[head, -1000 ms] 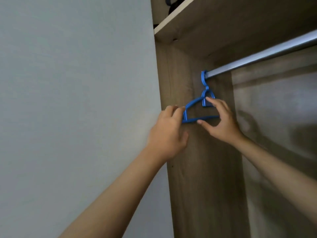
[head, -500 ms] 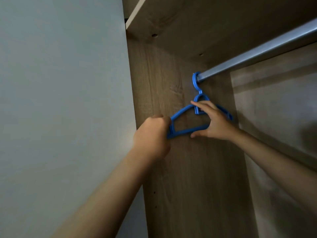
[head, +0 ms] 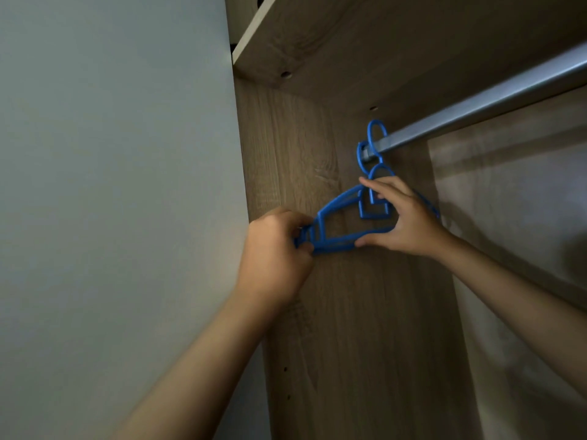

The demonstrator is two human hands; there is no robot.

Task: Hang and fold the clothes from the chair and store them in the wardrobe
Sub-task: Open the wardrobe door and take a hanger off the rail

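Head view showed blue hangers (head: pixel 341 203) on the wardrobe rail (head: pixel 482 104). The left hand (head: pixel 276 252) pinched their end. The right hand (head: pixel 409 223) gripped the middle, fingers curled.

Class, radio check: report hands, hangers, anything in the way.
Both hands on the blue hangers: left hand grips the end, right hand pinches the middle. Hooks on the rail. No clothes visible.

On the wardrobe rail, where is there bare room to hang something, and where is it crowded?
The rail is bare from the hangers rightward to the frame edge, under the shelf. It is crowded at the rail's left end by the side panel: blue hangers hook there, gripped by the left hand and right hand.
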